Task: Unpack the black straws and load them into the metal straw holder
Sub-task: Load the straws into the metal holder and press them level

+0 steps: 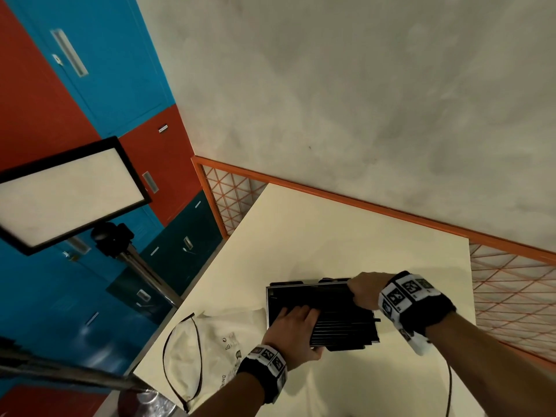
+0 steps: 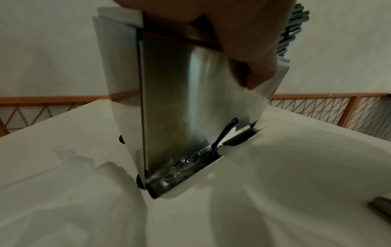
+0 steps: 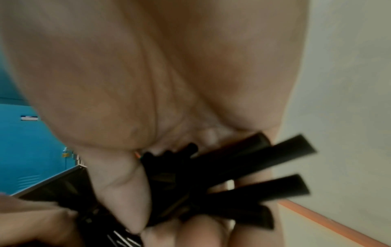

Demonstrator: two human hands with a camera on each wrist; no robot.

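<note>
The metal straw holder (image 1: pixel 267 302) stands on the white table (image 1: pixel 331 236), packed with black straws (image 1: pixel 343 320). My left hand (image 1: pixel 296 326) lies over the straws at the holder's near side. In the left wrist view the thumb (image 2: pixel 249 41) presses on the holder's shiny front panel (image 2: pixel 173 100), and straw ends (image 2: pixel 296 23) show at the top right. My right hand (image 1: pixel 365 293) grips the straws at the holder's right end. In the right wrist view its fingers (image 3: pixel 196 234) are curled round a fanned bundle of straws (image 3: pixel 243 167).
A crumpled clear plastic bag (image 1: pixel 216 341) with a black cord lies left of the holder. An orange mesh railing (image 1: pixel 376 206) borders the table's far side. A light panel on a stand (image 1: pixel 69 194) and blue and red lockers (image 1: pixel 90 70) are at the left.
</note>
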